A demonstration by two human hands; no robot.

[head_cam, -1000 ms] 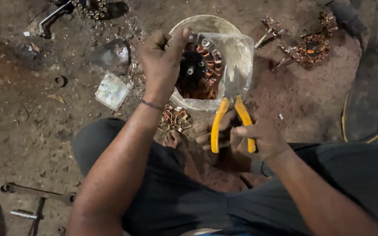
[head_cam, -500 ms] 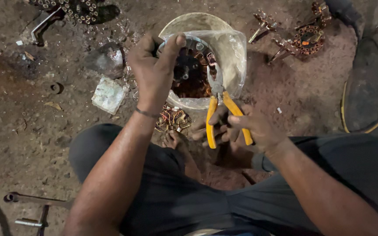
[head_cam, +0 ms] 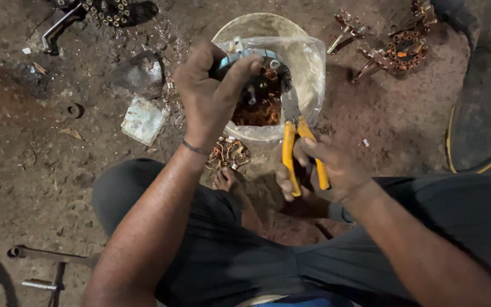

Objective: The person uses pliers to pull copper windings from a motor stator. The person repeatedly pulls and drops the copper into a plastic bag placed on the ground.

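- The left hand [head_cam: 211, 94] is wrapped around a round motor stator [head_cam: 254, 85], holding it up over a pale bowl [head_cam: 257, 25] lined with a clear bag [head_cam: 308, 68].
- The right hand [head_cam: 328, 167] is closed on the yellow handles of pliers [head_cam: 296, 142], whose nose points up at the stator's copper windings.
- A clump of copper wire [head_cam: 228, 152] lies on the dirt floor [head_cam: 41, 148] just below the bowl, near a bare foot [head_cam: 225, 181].
- More stripped stators [head_cam: 399, 48] lie to the upper right.
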